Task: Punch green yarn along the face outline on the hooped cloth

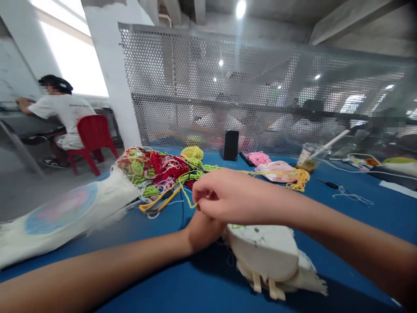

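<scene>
My right hand (215,195) is closed in a pinch on a strand of light green yarn (190,202), which runs back to the yarn pile. Just below it, my left hand (205,230) meets the left edge of a cream fabric-covered piece (267,252). Its fingers are hidden behind my right hand, so their grip does not show. The piece has a rounded thick side, dark marks and a bit of green on top, short tabs and frayed cloth underneath. Beyond the hands lies a tangled pile of red, green and white yarn (156,167).
A yellow-handled cutter (161,200) lies left of my hands, near a cream cloth (65,208) with a coloured circle. Behind stand a phone (231,145) and a drink cup (308,158). Pink yarn (257,158) lies between them. A person (70,108) sits far left.
</scene>
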